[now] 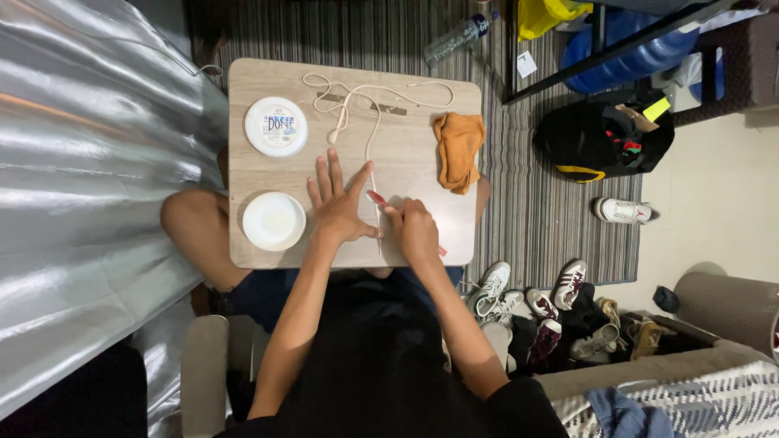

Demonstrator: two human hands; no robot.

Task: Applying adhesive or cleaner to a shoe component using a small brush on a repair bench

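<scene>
1. My left hand [337, 207] lies flat and open on the tabletop [422, 146], fingers spread, pinning the cord [369, 122] near its lower end.
2. My right hand [415, 231] is closed around a red tool [378, 198] — scissors or a cutter, I cannot tell which — with its tip at the cord, just beside my left thumb.
3. Risk: the tip sits very close to my thumb; a slip could nick it.
4. Risk: the cord's loose loops run up toward the far edge. A tug could drag them crooked, so the work lands off the mark.
5. Risk: the tabletop is small and rests over my lap — a knee shift could slide the two white lids [276, 126] or the orange cloth [458, 150].
6. Surface: pale wood grain, matte.
7. Room: striped rug [535, 186], silvery sheet at left, shoes [535, 308], black bag [604, 138], water bottle [458, 36].
</scene>
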